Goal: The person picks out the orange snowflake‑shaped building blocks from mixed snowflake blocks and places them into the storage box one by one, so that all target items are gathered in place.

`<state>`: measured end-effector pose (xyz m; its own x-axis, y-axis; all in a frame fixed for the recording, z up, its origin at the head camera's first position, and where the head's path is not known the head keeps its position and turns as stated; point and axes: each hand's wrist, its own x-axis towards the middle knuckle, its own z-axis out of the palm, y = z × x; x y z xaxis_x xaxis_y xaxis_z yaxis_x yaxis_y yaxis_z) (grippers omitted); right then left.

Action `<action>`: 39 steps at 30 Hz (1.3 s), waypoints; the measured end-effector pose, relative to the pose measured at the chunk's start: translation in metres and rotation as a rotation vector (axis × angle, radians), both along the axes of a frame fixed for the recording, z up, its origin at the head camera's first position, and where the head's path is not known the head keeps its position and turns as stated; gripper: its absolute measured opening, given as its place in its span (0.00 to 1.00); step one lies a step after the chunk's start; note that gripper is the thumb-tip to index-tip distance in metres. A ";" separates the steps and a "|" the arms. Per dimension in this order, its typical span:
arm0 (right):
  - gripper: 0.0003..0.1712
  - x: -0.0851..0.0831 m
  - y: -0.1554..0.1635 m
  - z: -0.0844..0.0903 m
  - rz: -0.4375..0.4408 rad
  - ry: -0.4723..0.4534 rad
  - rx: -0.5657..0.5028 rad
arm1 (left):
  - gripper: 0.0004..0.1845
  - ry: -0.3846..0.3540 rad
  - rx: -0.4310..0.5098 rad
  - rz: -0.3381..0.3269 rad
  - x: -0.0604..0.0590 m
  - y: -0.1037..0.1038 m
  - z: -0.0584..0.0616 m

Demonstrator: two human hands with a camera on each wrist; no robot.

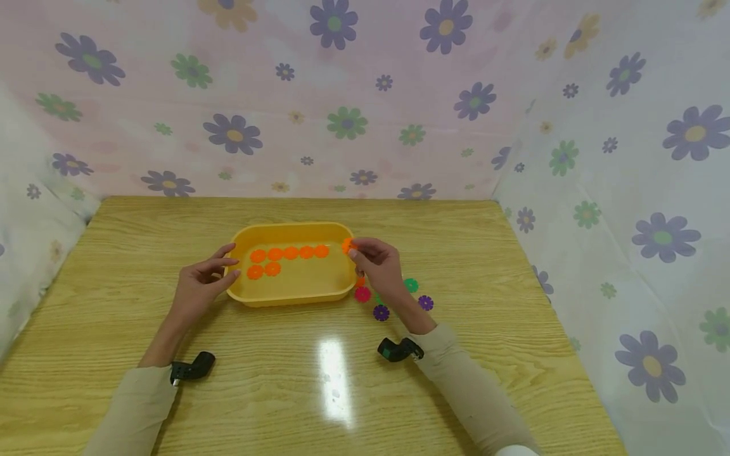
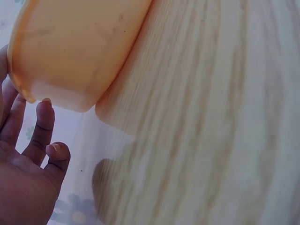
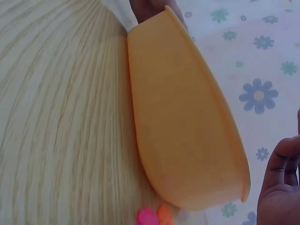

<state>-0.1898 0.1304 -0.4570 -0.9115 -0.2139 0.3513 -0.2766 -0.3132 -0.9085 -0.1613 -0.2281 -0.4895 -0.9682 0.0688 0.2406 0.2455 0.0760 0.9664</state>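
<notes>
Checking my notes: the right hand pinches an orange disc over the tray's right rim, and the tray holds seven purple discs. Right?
Not quite. The head view shows the seven discs in the tray are orange, not purple. The right hand does pinch an orange disc over the right rim.

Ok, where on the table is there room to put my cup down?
The bare wooden table in front of the yellow tray, between the two sleeves, is free; so is the strip behind the tray. It's crowded right of the tray, where the right hand and loose flower pieces sit.
</notes>
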 end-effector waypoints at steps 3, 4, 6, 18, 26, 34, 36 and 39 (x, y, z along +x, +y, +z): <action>0.15 0.000 -0.011 0.004 0.043 0.001 -0.016 | 0.13 -0.001 -0.005 -0.003 0.000 -0.001 0.001; 0.16 0.000 -0.015 0.005 0.055 0.005 -0.022 | 0.13 -0.001 0.000 -0.006 0.000 -0.001 0.002; 0.17 -0.001 -0.023 0.005 0.070 0.014 -0.031 | 0.13 0.000 0.005 -0.010 0.000 -0.002 0.002; 0.17 -0.009 -0.056 0.009 0.024 -0.071 -0.021 | 0.12 0.013 0.007 -0.011 -0.001 -0.004 0.001; 0.16 -0.012 -0.065 0.010 -0.001 -0.093 0.034 | 0.11 0.016 0.009 -0.012 0.000 -0.007 0.002; 0.16 -0.014 -0.072 0.010 0.007 -0.100 0.071 | 0.12 0.010 0.021 -0.021 0.000 -0.006 0.002; 0.16 -0.015 -0.073 0.010 0.019 -0.101 0.087 | 0.12 0.009 0.024 -0.022 0.000 -0.006 0.002; 0.17 -0.017 -0.074 0.010 0.050 -0.109 0.132 | 0.12 0.007 0.037 -0.026 0.000 -0.007 0.002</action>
<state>-0.2071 0.0564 -0.4472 -0.9297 -0.2976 0.2171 -0.1614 -0.2005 -0.9663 -0.1613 -0.2348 -0.4874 -0.9646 0.0846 0.2499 0.2534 0.0338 0.9668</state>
